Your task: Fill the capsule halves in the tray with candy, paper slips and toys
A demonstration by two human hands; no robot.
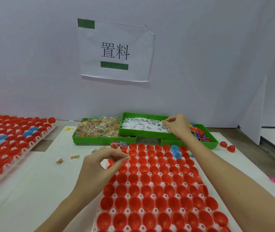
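Observation:
A white tray (198, 168) in front of me holds rows of red capsule halves (147, 190) and two blue ones (175, 150) near its far edge. My left hand (99, 164) hovers over the tray's far left corner, thumb and forefinger pinched on a small candy packet (128, 158). My right hand (177, 125) reaches into the green bin of white paper slips (143, 126), fingers pinched on a slip. A green bin of candy packets (98, 129) stands left of it. A green bin of coloured toys (200, 133) lies right of it.
A second tray of red and blue capsule halves (11, 139) lies at the left. Two candy packets (67, 159) lie loose on the white board. Two loose red halves (227, 146) sit right of the toy bin. A paper sign (115, 51) hangs on the wall.

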